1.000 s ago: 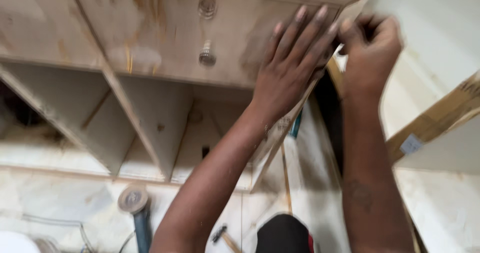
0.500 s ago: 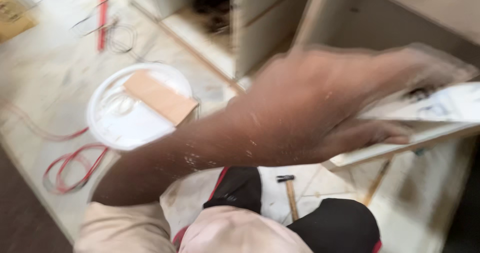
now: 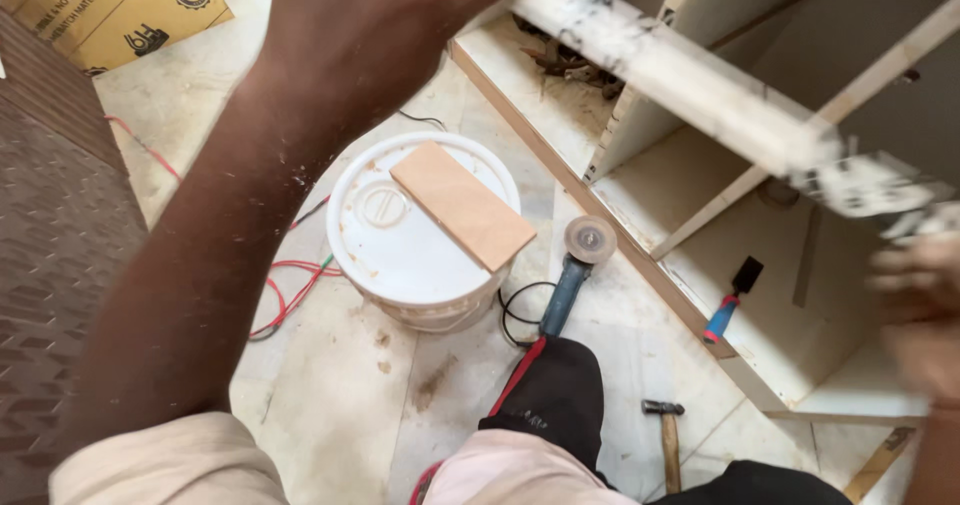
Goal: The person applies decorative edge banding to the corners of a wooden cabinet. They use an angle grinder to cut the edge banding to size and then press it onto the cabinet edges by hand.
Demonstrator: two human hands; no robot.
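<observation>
Above bucket, both hands, L & R, grip plank ends.

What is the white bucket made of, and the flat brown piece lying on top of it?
The bucket looks like plastic: smooth, white, with a moulded round lid, scuffed and stained. The flat brown piece looks like wood or plywood: matt tan, straight-cut edges. Which one, I cannot tell.

A wooden block lies on the bucket lid at frame centre. The angle grinder lies just right of it; the hammer lower right; the cardboard box upper left.
</observation>
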